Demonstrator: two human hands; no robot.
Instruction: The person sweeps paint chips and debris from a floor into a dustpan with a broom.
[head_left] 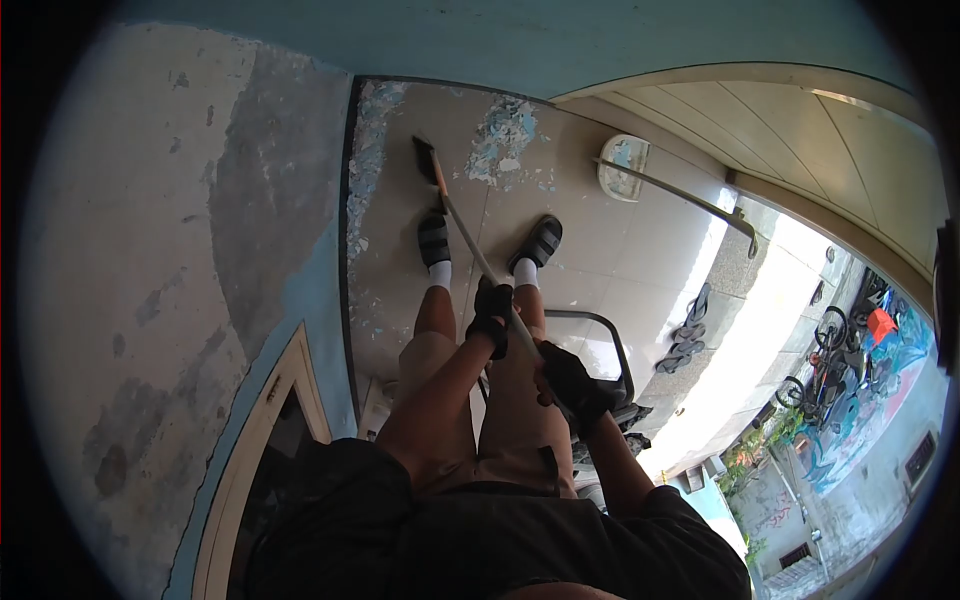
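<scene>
My left hand (492, 308), in a black glove with bare fingertips, is wrapped round the middle of a long broom handle. Closer to my body, my right hand (573, 385) in a similar glove grips the upper end of the same pole. The broom (463, 225) slants away to the upper left. Its orange neck and dark head rest on the tiled floor just beyond my left sandal. A heap of pale blue and white paint flakes (503, 135) lies right of the broom head. More flakes (366, 150) line the foot of the left wall.
A long-handled dustpan (625, 168) with flakes in it stands by the cream shutter door (760, 130). The wall (150, 250) at left is peeling. A black-framed chair (610, 350) is beside my right leg. Slippers (685, 340) lie near the sunlit edge; bicycles (830, 350) stand outside.
</scene>
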